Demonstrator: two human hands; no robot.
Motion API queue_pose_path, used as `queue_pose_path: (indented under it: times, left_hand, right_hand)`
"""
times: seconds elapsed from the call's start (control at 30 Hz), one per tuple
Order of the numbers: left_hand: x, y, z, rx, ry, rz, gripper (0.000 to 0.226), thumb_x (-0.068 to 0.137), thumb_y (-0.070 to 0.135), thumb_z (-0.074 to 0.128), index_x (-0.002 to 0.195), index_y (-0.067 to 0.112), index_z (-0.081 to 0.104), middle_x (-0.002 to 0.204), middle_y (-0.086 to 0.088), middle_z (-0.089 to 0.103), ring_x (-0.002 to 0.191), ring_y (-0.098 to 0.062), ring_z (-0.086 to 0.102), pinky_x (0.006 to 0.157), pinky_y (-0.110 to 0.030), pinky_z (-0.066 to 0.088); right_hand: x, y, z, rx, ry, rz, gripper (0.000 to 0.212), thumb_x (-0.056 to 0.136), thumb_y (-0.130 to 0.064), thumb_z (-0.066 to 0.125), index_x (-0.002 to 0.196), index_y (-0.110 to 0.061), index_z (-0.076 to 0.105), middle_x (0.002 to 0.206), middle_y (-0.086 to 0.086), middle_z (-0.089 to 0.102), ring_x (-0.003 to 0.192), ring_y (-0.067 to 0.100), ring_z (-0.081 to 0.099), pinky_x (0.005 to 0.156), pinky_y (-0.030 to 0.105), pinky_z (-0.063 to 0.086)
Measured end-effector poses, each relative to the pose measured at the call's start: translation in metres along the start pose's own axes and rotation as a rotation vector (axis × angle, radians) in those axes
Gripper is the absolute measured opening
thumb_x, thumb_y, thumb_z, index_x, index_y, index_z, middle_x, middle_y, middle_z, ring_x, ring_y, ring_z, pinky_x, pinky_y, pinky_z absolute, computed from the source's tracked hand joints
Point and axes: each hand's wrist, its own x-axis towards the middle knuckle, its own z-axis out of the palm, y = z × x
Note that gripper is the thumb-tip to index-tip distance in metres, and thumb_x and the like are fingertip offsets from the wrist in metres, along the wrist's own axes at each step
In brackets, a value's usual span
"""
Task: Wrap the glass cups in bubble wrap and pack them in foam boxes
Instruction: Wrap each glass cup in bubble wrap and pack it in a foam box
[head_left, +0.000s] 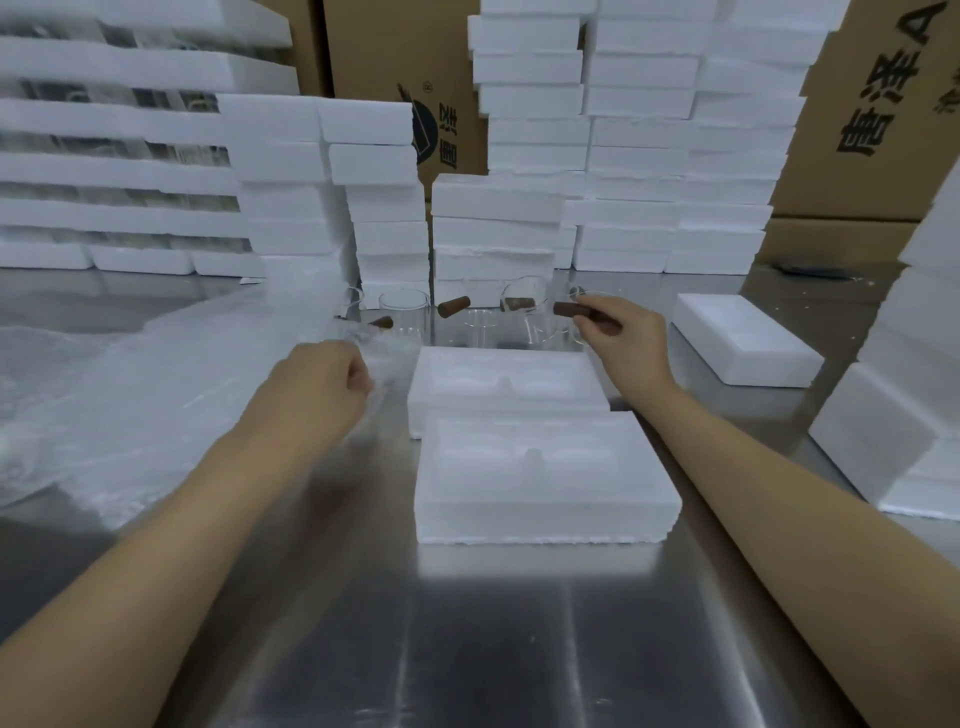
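Two open white foam boxes lie mid-table, the near one (545, 499) in front of the far one (506, 400), each with moulded hollows. Behind them stand several clear glass cups (404, 312) with brown wooden handles. My right hand (618, 338) grips the brown handle (569, 310) of the rightmost cup. My left hand (322, 384) pinches a piece of clear bubble wrap (387, 353) just left of the far box. A large sheet of bubble wrap (130, 389) spreads over the table's left side.
Stacks of white foam boxes (623, 156) fill the back and both sides, with cardboard cartons (395, 67) behind them. A single foam piece (743, 345) lies to the right of my right hand. The steel table (493, 649) shows bare metal near me.
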Motion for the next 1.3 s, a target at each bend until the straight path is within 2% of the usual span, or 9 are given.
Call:
queue_pose_path:
  times: [0.13, 0.23, 0.4, 0.5, 0.63, 0.73, 0.83, 0.97, 1.3]
  left_hand:
    - [-0.001, 0.003, -0.009, -0.237, 0.329, 0.050, 0.026, 0.092, 0.034, 0.060, 0.076, 0.014, 0.057, 0.073, -0.001, 0.059, 0.068, -0.021, 0.055, 0.059, -0.030, 0.039]
    - [-0.005, 0.012, -0.021, -0.506, 0.482, 0.115, 0.024, 0.092, 0.033, 0.062, 0.074, 0.020, 0.054, 0.070, 0.007, 0.058, 0.062, -0.011, 0.053, 0.054, -0.013, 0.037]
    - [-0.018, 0.034, -0.025, -0.402, 0.898, 0.550, 0.005, 0.091, 0.002, 0.059, 0.093, 0.001, 0.063, 0.089, -0.007, 0.061, 0.082, -0.002, 0.049, 0.080, -0.003, 0.037]
    - [-0.022, 0.044, -0.012, -0.360, 0.770, 0.614, 0.018, 0.092, -0.003, 0.053, 0.103, 0.001, 0.067, 0.099, -0.005, 0.067, 0.093, -0.009, 0.057, 0.089, -0.005, 0.038]
    - [-0.032, 0.050, 0.004, -0.552, 0.417, 0.386, 0.014, 0.091, 0.012, 0.064, 0.096, 0.022, 0.071, 0.087, 0.027, 0.067, 0.080, 0.004, 0.062, 0.072, -0.004, 0.043]
    - [-0.030, 0.051, 0.010, -0.727, 0.314, 0.253, 0.017, 0.084, 0.015, 0.072, 0.078, 0.031, 0.069, 0.074, 0.020, 0.070, 0.074, 0.003, 0.067, 0.070, -0.007, 0.046]
    - [-0.030, 0.053, 0.011, -0.857, 0.222, 0.168, 0.015, 0.084, 0.015, 0.073, 0.080, 0.029, 0.069, 0.074, 0.011, 0.074, 0.080, -0.007, 0.071, 0.087, -0.029, 0.053]
    - [-0.032, 0.056, 0.012, -0.982, 0.194, 0.128, 0.014, 0.084, 0.016, 0.073, 0.087, 0.030, 0.072, 0.081, 0.008, 0.075, 0.090, -0.008, 0.071, 0.097, -0.039, 0.051]
    - [-0.053, 0.077, 0.005, -1.080, 0.297, 0.363, 0.018, 0.092, 0.020, 0.063, 0.107, 0.023, 0.071, 0.105, 0.017, 0.072, 0.102, -0.005, 0.067, 0.089, -0.016, 0.050]
  right_hand:
    - [-0.016, -0.014, -0.018, 0.211, 0.194, 0.179, 0.023, 0.084, -0.002, 0.068, 0.107, -0.008, 0.070, 0.093, -0.004, 0.069, 0.078, -0.011, 0.063, 0.080, 0.008, 0.047]
    - [-0.031, -0.021, -0.032, 0.431, 0.323, 0.376, 0.016, 0.085, -0.005, 0.068, 0.100, -0.008, 0.070, 0.087, -0.002, 0.071, 0.077, -0.004, 0.067, 0.076, 0.010, 0.049]
    - [-0.051, -0.031, -0.052, 0.948, 0.300, 0.716, 0.003, 0.090, -0.001, 0.060, 0.089, 0.001, 0.061, 0.090, 0.009, 0.068, 0.076, 0.012, 0.072, 0.076, 0.016, 0.054]
    - [-0.052, -0.039, -0.055, 1.122, 0.127, 0.803, 0.008, 0.091, 0.000, 0.055, 0.098, 0.004, 0.057, 0.089, 0.015, 0.066, 0.074, 0.013, 0.070, 0.072, 0.015, 0.054]
    - [-0.047, -0.054, -0.053, 1.139, -0.023, 0.806, 0.024, 0.089, 0.001, 0.055, 0.111, 0.009, 0.055, 0.081, 0.015, 0.069, 0.065, 0.011, 0.068, 0.063, 0.014, 0.053]
    - [-0.039, -0.061, -0.061, 1.089, -0.009, 0.766, 0.015, 0.088, -0.001, 0.061, 0.101, 0.009, 0.059, 0.073, 0.012, 0.071, 0.063, 0.010, 0.068, 0.058, 0.013, 0.052]
    - [-0.035, -0.066, -0.069, 1.104, -0.005, 0.761, 0.013, 0.088, -0.002, 0.062, 0.095, 0.008, 0.062, 0.074, 0.012, 0.071, 0.064, 0.011, 0.068, 0.057, 0.012, 0.051]
    - [-0.040, -0.083, -0.068, 1.093, -0.088, 0.769, 0.012, 0.086, -0.004, 0.064, 0.092, 0.007, 0.063, 0.076, 0.013, 0.071, 0.064, 0.012, 0.069, 0.057, 0.012, 0.051]
    - [-0.067, -0.134, -0.058, 0.837, -0.270, 0.626, 0.033, 0.084, 0.003, 0.065, 0.062, -0.010, 0.044, 0.072, 0.012, 0.071, 0.073, 0.026, 0.073, 0.064, 0.020, 0.057]
